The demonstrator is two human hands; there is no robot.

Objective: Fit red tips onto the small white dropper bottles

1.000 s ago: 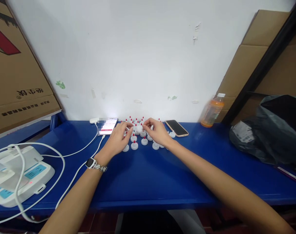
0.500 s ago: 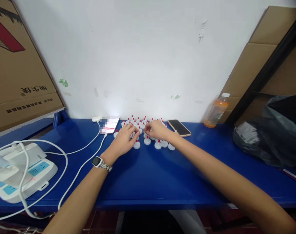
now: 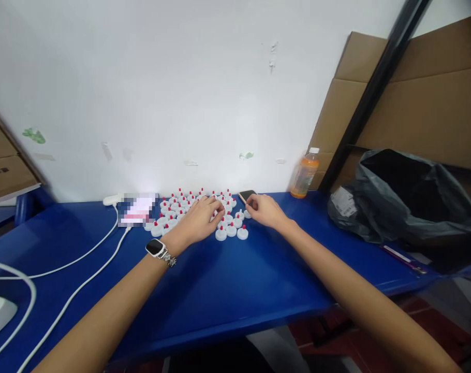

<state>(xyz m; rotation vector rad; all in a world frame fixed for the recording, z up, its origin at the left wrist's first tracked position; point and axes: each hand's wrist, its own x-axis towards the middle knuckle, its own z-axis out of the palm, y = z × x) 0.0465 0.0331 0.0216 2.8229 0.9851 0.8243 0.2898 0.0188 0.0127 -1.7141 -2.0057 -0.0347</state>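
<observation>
Many white nozzle caps (image 3: 220,234) with red tips stand in a loose cluster on the blue table, close to the wall. My left hand (image 3: 200,220) hovers over the middle of the cluster, fingers loosely bent and thumb apart, with nothing visible in it. It hides the caps underneath. At the cluster's right edge, my right hand (image 3: 267,210) has thumb and fingers pinched at the top of one white cap (image 3: 248,214), whose red tip is hidden by the fingers. A watch (image 3: 156,247) is on my left wrist.
Left of the cluster lies a lit, blurred phone (image 3: 137,210) with a white cable (image 3: 91,278). Another phone (image 3: 248,195) lies behind my right hand. An orange drink bottle (image 3: 305,173) stands by the wall. Far right are a black plastic bag (image 3: 359,207) and a purple-white strip (image 3: 400,256).
The view has swung right, showing more of the bag. My right hand has moved away from my left, to the cluster's right edge; the left stays over the caps.
</observation>
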